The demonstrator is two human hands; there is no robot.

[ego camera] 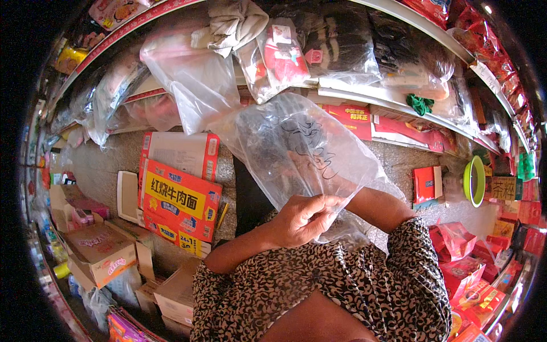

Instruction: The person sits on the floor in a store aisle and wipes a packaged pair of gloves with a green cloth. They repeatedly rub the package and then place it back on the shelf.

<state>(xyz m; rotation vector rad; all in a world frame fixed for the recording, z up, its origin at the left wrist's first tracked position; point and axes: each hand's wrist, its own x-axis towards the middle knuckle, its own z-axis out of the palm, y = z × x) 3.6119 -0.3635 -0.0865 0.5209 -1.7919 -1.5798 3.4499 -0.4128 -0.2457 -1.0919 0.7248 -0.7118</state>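
Note:
My left hand [305, 220] pinches the near edge of a clear plastic bag [260, 141], which is spread out before me. Through the film my right hand [310, 166] shows inside or behind the bag, its fingers blurred by the plastic. Several thin black curly strands or marks lie near those fingers; I cannot tell whether they are in the bag or on it. Beyond, a milky plastic bag [201, 81] hangs over the shelf edge, beside a packet with red contents [284, 57] and a crumpled beige cloth [235, 25].
Shelves with bagged dark textiles [342, 42] run across the front; a green scrunchie-like item [420, 104] lies on the shelf edge [384, 100]. Red and yellow noodle carton [183, 201] and brown boxes [100, 252] stand at left. A green basin [474, 181] and red packages [470, 278] are at right.

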